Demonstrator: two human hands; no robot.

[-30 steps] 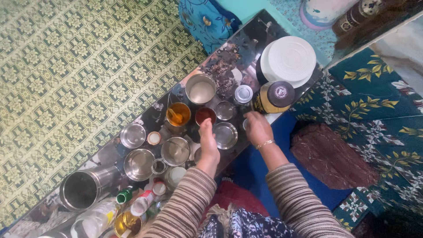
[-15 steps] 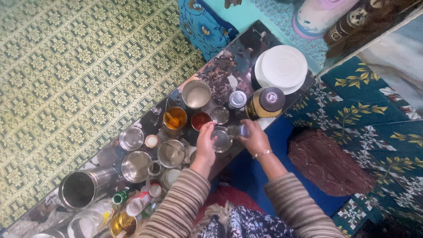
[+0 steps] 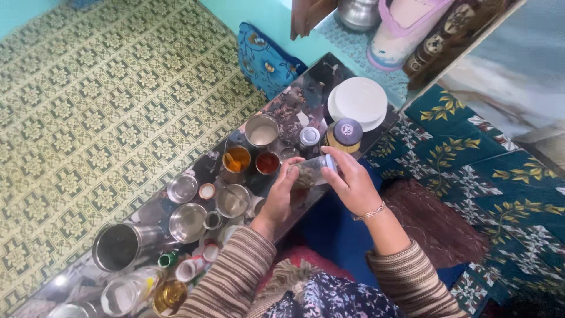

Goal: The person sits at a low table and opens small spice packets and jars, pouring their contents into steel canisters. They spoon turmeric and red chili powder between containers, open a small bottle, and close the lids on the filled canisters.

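- Your left hand (image 3: 281,191) and your right hand (image 3: 352,181) both grasp a small clear jar (image 3: 308,172) holding dark greenish-brown contents; it lies on its side between them, lifted above the near edge of the low table (image 3: 329,66).
- Your left hand's fingers (image 3: 292,172) wrap the jar's bottom end, and your right hand's fingers (image 3: 336,164) close around its other end, where a pale cap seems to sit; whether that cap is tight or loose cannot be told.
- Just beyond the jar stand a steel cup of red powder (image 3: 268,163) and, left of it, a steel cup of orange-yellow powder (image 3: 236,159) with a spoon in it.
- A taller steel tumbler of pale liquid (image 3: 262,131) stands farther back, a small silver-lidded container (image 3: 309,136) to its right.
- A yellow jar with a dark lid (image 3: 344,135) stands just beyond your right hand, with a white round lid (image 3: 359,101) behind it.
- Left of your left forearm sit empty steel bowls (image 3: 188,222), and a large steel pot (image 3: 120,245) lies near the table's left end among bottles.
- A patterned green floor mat (image 3: 106,106) spreads past the table.
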